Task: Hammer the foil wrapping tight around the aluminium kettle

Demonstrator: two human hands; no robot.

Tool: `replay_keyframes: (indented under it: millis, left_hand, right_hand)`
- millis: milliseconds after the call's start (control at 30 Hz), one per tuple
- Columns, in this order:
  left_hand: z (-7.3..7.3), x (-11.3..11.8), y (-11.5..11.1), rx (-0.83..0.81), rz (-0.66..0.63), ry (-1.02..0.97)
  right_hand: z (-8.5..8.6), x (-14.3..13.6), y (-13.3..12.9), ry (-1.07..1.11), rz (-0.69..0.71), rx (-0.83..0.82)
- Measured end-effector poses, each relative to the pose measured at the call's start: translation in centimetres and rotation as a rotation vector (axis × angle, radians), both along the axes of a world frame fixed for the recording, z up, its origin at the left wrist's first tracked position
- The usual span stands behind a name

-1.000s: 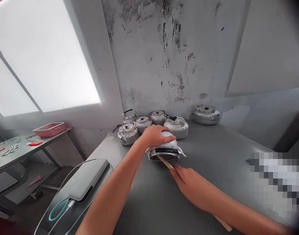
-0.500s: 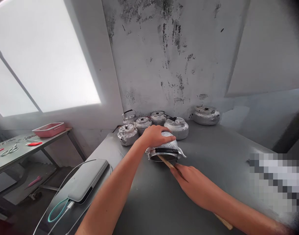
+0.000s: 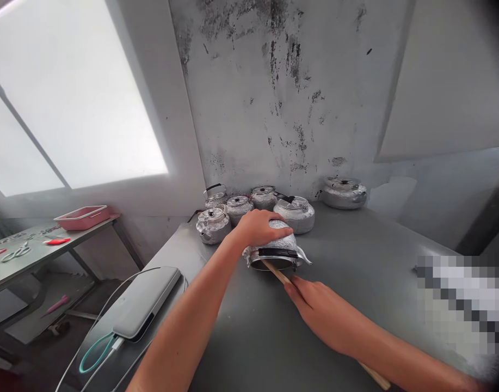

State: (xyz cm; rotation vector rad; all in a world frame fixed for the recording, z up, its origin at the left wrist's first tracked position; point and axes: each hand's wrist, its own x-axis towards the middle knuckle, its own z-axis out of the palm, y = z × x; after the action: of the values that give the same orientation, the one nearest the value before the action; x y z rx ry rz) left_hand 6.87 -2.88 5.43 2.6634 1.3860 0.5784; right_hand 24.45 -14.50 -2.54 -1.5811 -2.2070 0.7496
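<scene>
A silvery metal kettle [image 3: 282,234] lies tilted on the grey table, its open mouth facing me and its black handle across the rim. My left hand [image 3: 262,226] is spread over the top of its body, thumb toward the right, and holds it in place. Closed around a wooden stick [image 3: 277,271], my right hand [image 3: 314,307] is just in front of the kettle's mouth. The stick's far end goes inside the kettle, where its tip is hidden; its near end shows below my right forearm.
Several similar kettles [image 3: 213,224] stand behind, near the wall, and one more kettle [image 3: 344,193] sits at the back right. A grey power bank [image 3: 147,302] with cables lies at left. The side table [image 3: 41,250] bears a pink basket [image 3: 82,219] and scissors [image 3: 17,251].
My right hand and the wooden stick have shifted very slightly back toward me. My left hand and the kettle look the same.
</scene>
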Motion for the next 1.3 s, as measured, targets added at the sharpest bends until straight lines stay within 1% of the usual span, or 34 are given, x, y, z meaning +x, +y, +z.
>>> replay_keyframes:
  millis: [200,367,500,700,833,967,1300]
  left_hand:
    - [0.06,0.03,-0.08,-0.002,0.004,0.009]
    - [0.13,-0.04,-0.14,-0.004,0.006,0.015]
    - [0.15,-0.07,-0.12,-0.012,0.004,0.016]
    - [0.12,-0.08,-0.06,-0.017,0.009,0.008]
    - [0.08,-0.13,-0.09,-0.007,0.003,0.001]
    - [0.1,-0.12,-0.12,-0.001,0.008,0.0]
    - [0.0,-0.12,-0.03,-0.005,0.008,0.013]
  right_hand:
    - [-0.31,-0.1,0.1,0.046,-0.018,0.048]
    - [-0.04,0.02,0.21,0.067,-0.006,0.017]
    - [-0.07,0.14,0.3,0.099,-0.012,0.047]
    - [-0.65,0.15,0.49,0.093,-0.001,0.054]
    - [-0.42,-0.03,0.35,0.103,-0.02,0.071]
    - [-0.15,-0.07,0.21,0.104,0.003,0.016]
    - [-0.39,0.04,0.43,0.104,0.003,0.058]
